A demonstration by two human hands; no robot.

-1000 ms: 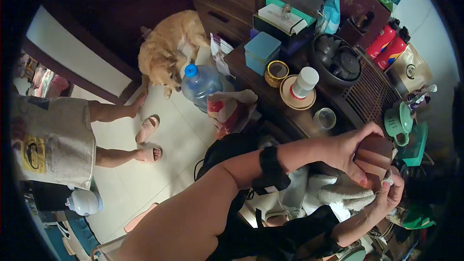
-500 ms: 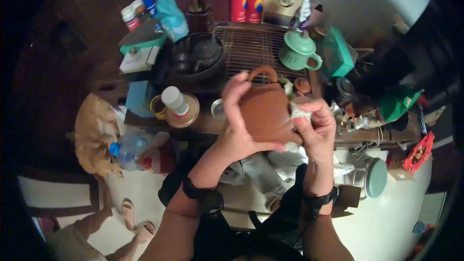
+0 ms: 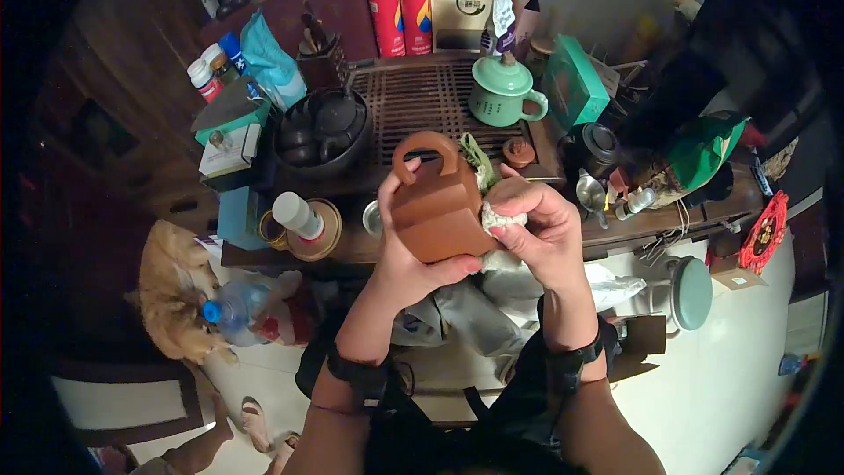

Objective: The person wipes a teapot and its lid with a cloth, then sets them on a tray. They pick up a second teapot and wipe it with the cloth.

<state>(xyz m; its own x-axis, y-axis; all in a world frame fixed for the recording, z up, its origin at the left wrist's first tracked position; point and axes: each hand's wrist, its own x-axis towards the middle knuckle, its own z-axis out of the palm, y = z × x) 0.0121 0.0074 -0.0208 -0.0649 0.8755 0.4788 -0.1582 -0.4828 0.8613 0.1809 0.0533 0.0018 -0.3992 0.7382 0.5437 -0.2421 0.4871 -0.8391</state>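
Note:
A reddish-brown clay teapot (image 3: pixel 437 220) is held tilted in front of me, its loop handle (image 3: pixel 425 151) pointing up and away. My left hand (image 3: pixel 406 255) wraps around its left side and underside, thumb along the bottom edge. In my right hand (image 3: pixel 547 230), thumb and fingers pinch a bunched white cloth (image 3: pixel 503 220) that presses against the teapot's right side. A small clay lid (image 3: pixel 519 153) lies on the tray edge just beyond my right hand. The teapot's spout is not visible.
The slatted tea tray (image 3: pixel 413 92) carries a lidded green mug (image 3: pixel 503 97). A black bowl (image 3: pixel 321 136) of dark teaware stands left, near a white-capped container (image 3: pixel 297 214). Two red canisters (image 3: pixel 400 13) are behind. A dog (image 3: pixel 176 290) lies on the floor beside a plastic bottle (image 3: pixel 236 308).
The view has shifted, so the table sits differently in it. The teapot has turned in my left hand, showing its handle more fully. The cloth stays against its right side.

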